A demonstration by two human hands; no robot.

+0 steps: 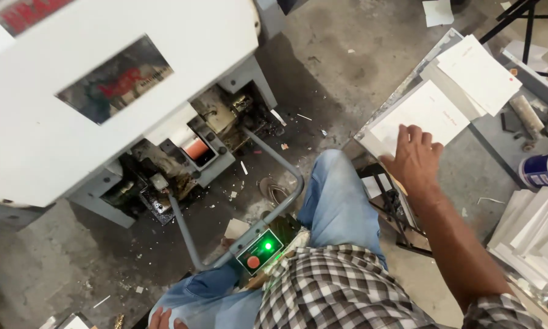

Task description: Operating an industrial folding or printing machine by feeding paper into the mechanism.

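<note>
My right hand [415, 157] reaches out to the right and rests flat, fingers spread, on the near edge of a stack of white paper sheets [429, 113] lying on a grey metal table [505, 146]. My left hand [164, 318] shows only at the bottom edge, fingertips resting on my left knee in blue jeans; nothing is visible in it. Between my knees sits a small control box [260, 250] with a lit green lamp and a red button, mounted on a grey bent tube [182, 225].
A big white machine [73, 91] with a greasy open mechanism [194, 152] fills the left. More white sheets [481, 70] lie further back on the table, a white stack [533, 234] at right, a blue-and-white can [545, 169] beside it. Scraps litter the concrete floor [328, 67].
</note>
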